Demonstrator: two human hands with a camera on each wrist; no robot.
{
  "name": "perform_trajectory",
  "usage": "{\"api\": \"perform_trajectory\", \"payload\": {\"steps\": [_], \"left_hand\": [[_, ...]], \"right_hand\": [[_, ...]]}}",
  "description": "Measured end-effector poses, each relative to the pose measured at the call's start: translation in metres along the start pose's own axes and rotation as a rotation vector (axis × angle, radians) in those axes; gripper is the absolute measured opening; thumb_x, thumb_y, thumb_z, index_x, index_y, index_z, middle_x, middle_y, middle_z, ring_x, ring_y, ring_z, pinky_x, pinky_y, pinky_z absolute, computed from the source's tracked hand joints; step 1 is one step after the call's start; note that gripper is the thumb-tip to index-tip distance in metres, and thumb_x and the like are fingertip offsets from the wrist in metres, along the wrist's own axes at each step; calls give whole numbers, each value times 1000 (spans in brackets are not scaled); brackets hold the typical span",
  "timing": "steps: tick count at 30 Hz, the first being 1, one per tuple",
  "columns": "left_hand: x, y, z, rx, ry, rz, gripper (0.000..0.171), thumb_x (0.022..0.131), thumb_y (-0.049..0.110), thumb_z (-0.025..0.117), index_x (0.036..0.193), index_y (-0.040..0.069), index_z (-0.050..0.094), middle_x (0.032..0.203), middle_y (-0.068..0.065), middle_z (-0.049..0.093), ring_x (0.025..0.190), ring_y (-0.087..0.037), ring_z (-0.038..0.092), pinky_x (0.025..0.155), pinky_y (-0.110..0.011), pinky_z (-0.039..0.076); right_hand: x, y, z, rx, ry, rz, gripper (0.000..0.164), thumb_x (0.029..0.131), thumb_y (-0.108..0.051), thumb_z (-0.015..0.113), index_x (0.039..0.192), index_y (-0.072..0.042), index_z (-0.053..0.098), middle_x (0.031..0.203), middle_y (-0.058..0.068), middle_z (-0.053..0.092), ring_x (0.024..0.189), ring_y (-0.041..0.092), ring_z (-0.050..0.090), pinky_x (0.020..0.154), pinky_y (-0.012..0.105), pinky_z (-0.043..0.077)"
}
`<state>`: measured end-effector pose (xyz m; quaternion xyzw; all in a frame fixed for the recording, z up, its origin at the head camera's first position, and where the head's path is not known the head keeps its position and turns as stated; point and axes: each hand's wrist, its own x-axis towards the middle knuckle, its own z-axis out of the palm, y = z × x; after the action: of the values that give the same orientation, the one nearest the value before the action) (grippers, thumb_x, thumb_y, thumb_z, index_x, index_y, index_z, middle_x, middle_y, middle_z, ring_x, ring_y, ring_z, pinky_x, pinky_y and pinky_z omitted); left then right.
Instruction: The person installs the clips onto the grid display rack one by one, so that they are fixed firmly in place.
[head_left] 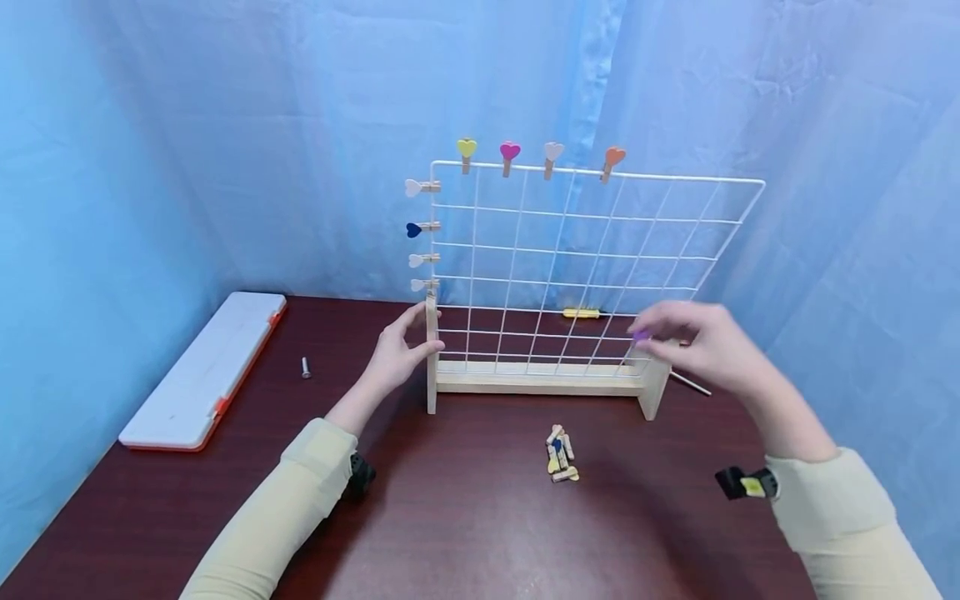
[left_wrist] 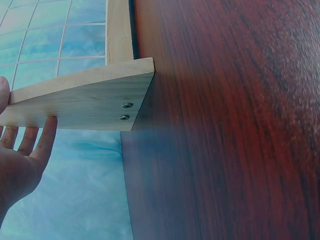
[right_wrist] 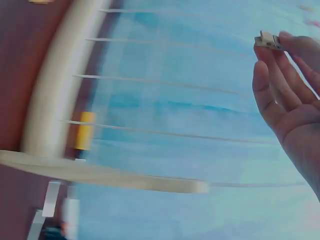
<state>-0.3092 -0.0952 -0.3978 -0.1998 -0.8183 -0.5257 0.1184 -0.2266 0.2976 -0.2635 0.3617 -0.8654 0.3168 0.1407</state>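
Observation:
A white wire grid [head_left: 555, 250] stands upright in a wooden base [head_left: 540, 382]. My left hand [head_left: 399, 354] grips the base's left side board [head_left: 432, 358], thumb in front and fingers behind, as the left wrist view also shows. Near the right side board [head_left: 654, 387], my right hand [head_left: 697, 337] pinches a small clothespin [right_wrist: 269, 41] with a purple heart [head_left: 641, 335]. Heart clothespins sit along the grid's top edge, among them a yellow one [head_left: 467, 150] and an orange one [head_left: 613, 160]. Others, including a dark blue one [head_left: 417, 229], line its left edge.
A small pile of clothespins [head_left: 559, 454] lies on the dark table before the base. At the left are a white case with an orange edge [head_left: 210, 367] and a bolt [head_left: 305, 367]. Behind the grid lies a yellow handle [head_left: 581, 313]; a thin rod [head_left: 690, 382] is at the right.

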Motion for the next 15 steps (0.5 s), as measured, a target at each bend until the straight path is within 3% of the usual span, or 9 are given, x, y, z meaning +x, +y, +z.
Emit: {"api": "perform_trajectory", "payload": {"steps": [4, 8, 11, 15], "left_hand": [[0, 2, -2, -8, 6, 24, 60, 77, 28, 68, 130, 14, 44, 117, -2, 57, 112, -18, 48, 92, -44, 37], [0, 2, -2, -7, 2, 10, 60, 77, 27, 68, 131, 15, 43, 118, -3, 57, 114, -20, 47, 93, -44, 37], [0, 1, -1, -15, -2, 4, 60, 77, 26, 68, 131, 16, 43, 119, -5, 56, 115, -21, 46, 93, -44, 37], [0, 1, 1, -17, -5, 3, 61, 77, 23, 68, 131, 13, 42, 119, -9, 56, 114, -23, 46, 93, -45, 37]], "right_hand": [[31, -27, -37, 219, 169, -97, 24, 69, 23, 59, 89, 10, 63, 85, 17, 64, 71, 14, 64, 63, 21, 51], [59, -42, -63, 463, 320, -141, 17, 71, 26, 53, 88, 25, 56, 82, 20, 65, 68, 20, 64, 67, 25, 51], [76, -47, -74, 507, 427, -107, 14, 73, 19, 58, 87, 23, 58, 81, 16, 66, 68, 19, 63, 68, 22, 50], [93, -52, -77, 353, 574, -77, 14, 74, 6, 65, 84, 16, 64, 76, 10, 64, 70, 16, 54, 64, 18, 41]]}}
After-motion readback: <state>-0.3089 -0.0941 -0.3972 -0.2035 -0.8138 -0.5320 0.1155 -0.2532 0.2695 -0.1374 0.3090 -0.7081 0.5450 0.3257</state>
